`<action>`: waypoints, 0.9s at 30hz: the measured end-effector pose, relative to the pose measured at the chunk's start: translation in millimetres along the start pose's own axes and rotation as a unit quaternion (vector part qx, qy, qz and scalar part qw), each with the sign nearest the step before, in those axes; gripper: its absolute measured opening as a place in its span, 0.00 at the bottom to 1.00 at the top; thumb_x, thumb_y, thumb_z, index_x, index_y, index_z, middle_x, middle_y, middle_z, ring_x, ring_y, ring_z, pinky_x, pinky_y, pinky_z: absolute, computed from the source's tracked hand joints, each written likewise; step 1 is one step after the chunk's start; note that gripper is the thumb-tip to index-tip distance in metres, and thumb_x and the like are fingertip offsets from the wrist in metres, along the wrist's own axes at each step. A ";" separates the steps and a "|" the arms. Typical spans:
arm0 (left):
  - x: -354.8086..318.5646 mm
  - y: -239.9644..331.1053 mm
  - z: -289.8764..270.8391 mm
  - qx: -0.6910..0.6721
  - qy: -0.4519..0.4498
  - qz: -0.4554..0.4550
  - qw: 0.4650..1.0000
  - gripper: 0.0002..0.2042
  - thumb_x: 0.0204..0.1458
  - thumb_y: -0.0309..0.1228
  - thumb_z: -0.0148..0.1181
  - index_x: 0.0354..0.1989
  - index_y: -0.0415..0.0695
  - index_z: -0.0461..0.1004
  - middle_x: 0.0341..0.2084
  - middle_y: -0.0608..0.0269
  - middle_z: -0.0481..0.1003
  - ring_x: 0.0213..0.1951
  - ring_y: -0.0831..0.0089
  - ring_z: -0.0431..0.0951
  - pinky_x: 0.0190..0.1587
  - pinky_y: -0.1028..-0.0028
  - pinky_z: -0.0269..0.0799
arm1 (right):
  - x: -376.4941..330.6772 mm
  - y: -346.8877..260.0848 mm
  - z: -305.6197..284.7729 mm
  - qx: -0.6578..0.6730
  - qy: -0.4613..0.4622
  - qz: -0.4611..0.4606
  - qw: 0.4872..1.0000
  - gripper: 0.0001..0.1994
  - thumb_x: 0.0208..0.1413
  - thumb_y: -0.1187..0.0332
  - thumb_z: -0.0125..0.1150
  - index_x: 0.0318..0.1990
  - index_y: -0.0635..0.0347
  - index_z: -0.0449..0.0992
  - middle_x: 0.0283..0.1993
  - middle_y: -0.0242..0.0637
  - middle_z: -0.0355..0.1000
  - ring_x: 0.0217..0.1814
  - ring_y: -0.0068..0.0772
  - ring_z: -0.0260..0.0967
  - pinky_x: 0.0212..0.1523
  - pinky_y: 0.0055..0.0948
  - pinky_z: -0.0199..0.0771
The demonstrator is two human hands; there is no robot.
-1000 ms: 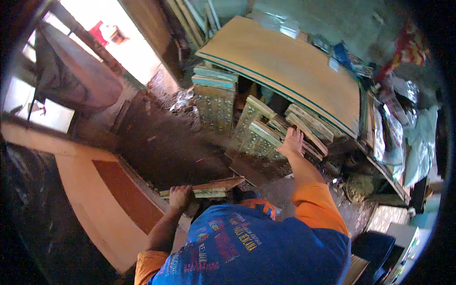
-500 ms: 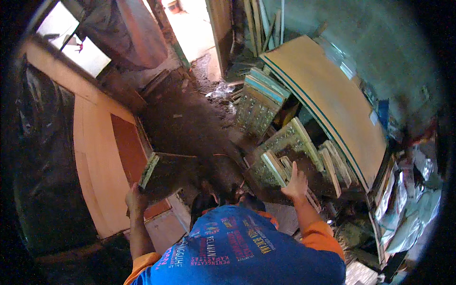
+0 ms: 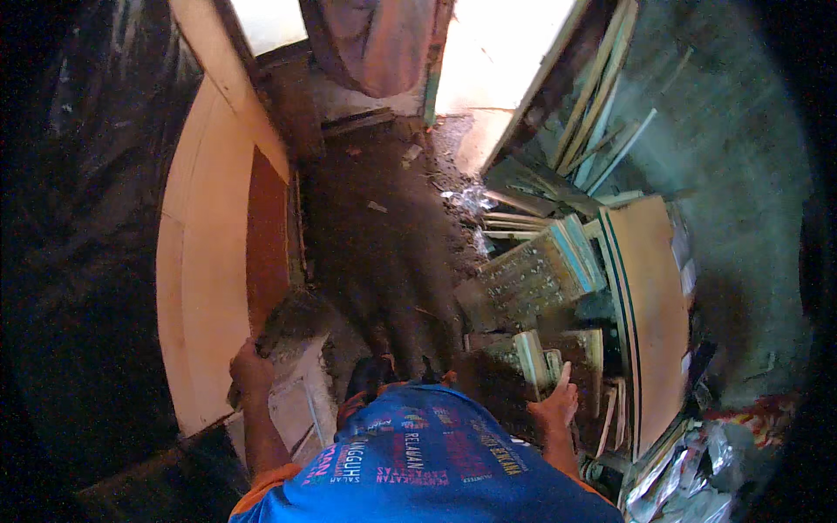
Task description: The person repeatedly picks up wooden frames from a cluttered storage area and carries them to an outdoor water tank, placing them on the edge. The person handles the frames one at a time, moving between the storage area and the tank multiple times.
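Two bare hands work at opposite sides of a dim, cluttered room, and we look down past a blue shirt with orange sleeves. On the left, we see the left hand curled, its fingers bent around the near end of a dark board. The board juts forward from the fist and a little to the right, above the floor and close to a tan panel with a red-brown inset.

On the right, we find the right hand spread, its thumb pointing to the left and its forefinger reaching forward, with a clear gap between the two. Just ahead of it stand short boards with pale edges; in this poor light we cannot tell whether the fingertip touches them. The dark board lies well apart from this hand, across the person's body.

Beyond the short boards, we note a stack of boards, one edged in light blue, leaning beside a large tan panel with dark edging. Long wooden strips lean in the far right corner, and crumpled clear plastic lies at the lower right. Bright light fills the doorway ahead, falling toward the dark, dirt-covered floor, while black sheeting hangs at the far left.
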State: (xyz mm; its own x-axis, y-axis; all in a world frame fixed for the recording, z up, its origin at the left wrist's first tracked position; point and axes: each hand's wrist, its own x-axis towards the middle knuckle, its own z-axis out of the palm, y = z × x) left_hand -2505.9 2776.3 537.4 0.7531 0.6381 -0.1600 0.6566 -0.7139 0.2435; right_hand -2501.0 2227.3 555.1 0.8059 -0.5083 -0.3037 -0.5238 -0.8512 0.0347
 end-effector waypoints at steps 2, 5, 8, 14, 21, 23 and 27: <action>13.7 -9.7 2.9 -0.018 -0.005 -0.007 1.000 0.17 0.38 0.24 0.56 0.41 0.44 0.74 0.30 0.47 0.76 0.35 0.46 0.75 0.40 0.56 0.69 | 6.3 -25.2 -15.4 -0.011 0.038 -0.032 0.999 0.65 0.19 0.62 0.78 0.68 0.46 0.36 0.48 0.48 0.62 0.52 0.52 0.62 0.52 0.44 0.64; 36.7 -16.5 8.7 -0.011 -0.036 -0.036 0.999 0.19 0.37 0.23 0.57 0.43 0.45 0.73 0.30 0.47 0.76 0.35 0.47 0.75 0.42 0.56 0.68 | 18.7 -56.2 -36.7 -0.050 0.046 -0.031 0.997 0.68 0.16 0.58 0.79 0.68 0.46 0.36 0.44 0.47 0.63 0.48 0.53 0.64 0.46 0.46 0.68; 52.4 -18.4 15.0 -0.010 -0.045 -0.038 0.998 0.20 0.36 0.23 0.57 0.44 0.46 0.73 0.30 0.47 0.76 0.35 0.47 0.76 0.41 0.57 0.69 | 29.0 -83.6 -54.6 -0.030 0.085 -0.044 0.995 0.68 0.15 0.60 0.79 0.68 0.45 0.36 0.48 0.51 0.65 0.48 0.55 0.64 0.49 0.45 0.68; 96.2 -12.4 17.3 0.013 -0.036 -0.038 0.999 0.21 0.35 0.24 0.59 0.44 0.45 0.73 0.29 0.46 0.76 0.34 0.48 0.76 0.41 0.57 0.70 | 60.4 -155.0 -88.4 0.035 0.146 -0.100 0.984 0.66 0.18 0.56 0.77 0.69 0.48 0.36 0.44 0.49 0.64 0.47 0.53 0.62 0.48 0.43 0.65; 169.4 35.7 -0.2 -0.019 -0.024 -0.050 0.998 0.14 0.35 0.25 0.60 0.35 0.43 0.73 0.28 0.47 0.76 0.34 0.50 0.77 0.37 0.58 0.70 | 141.8 -239.3 -103.9 0.072 0.216 -0.185 0.956 0.66 0.17 0.49 0.76 0.68 0.51 0.38 0.40 0.49 0.65 0.41 0.53 0.64 0.44 0.46 0.66; 190.1 56.4 -4.7 -0.020 -0.025 -0.075 0.997 0.13 0.35 0.26 0.60 0.34 0.43 0.72 0.27 0.47 0.76 0.34 0.48 0.76 0.37 0.56 0.70 | 171.5 -264.4 -106.8 0.078 0.213 -0.190 0.955 0.66 0.18 0.49 0.76 0.68 0.52 0.38 0.39 0.49 0.66 0.40 0.53 0.65 0.42 0.47 0.67; 243.2 98.2 -12.0 0.003 -0.026 -0.074 0.997 0.13 0.35 0.26 0.60 0.33 0.42 0.72 0.27 0.46 0.76 0.34 0.45 0.75 0.37 0.55 0.69 | 232.6 -321.5 -109.3 0.084 0.194 -0.209 0.955 0.63 0.19 0.51 0.75 0.68 0.51 0.40 0.37 0.48 0.65 0.39 0.53 0.65 0.40 0.47 0.67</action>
State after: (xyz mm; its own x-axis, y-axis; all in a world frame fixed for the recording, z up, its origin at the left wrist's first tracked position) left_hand -2258.8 2864.8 533.8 0.6490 0.7212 -0.2424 0.7608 -0.6146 0.2084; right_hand -2115.0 2368.4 577.3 0.9788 -0.1666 0.1189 -0.1443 -0.9737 -0.1765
